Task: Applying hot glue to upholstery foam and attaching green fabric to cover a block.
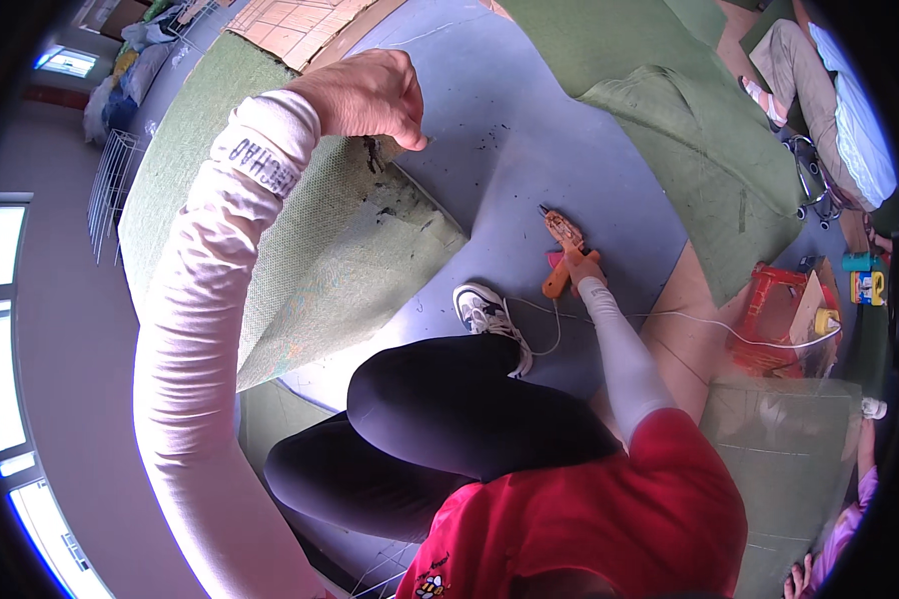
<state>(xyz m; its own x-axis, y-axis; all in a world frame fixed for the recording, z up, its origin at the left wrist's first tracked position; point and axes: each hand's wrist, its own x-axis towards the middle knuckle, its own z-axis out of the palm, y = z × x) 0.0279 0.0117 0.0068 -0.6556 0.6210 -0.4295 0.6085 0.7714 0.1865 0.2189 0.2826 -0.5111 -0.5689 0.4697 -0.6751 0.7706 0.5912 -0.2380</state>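
Two own hands [368,95] [583,268], one orange tool [564,232], one white cord [673,314].

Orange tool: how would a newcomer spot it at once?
Start at the grey floor between the green mats. Above and right of the white shoe, the right hand grips the orange tool. Its bright orange body and dark pointed tip set it apart from the shoe.

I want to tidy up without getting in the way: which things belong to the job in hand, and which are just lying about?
Apparently in use:
Orange gun-shaped tool, in the right hand
Folded green mat, by the left hand

Apparently lying about:
Wire rack
Cardboard
Teal container
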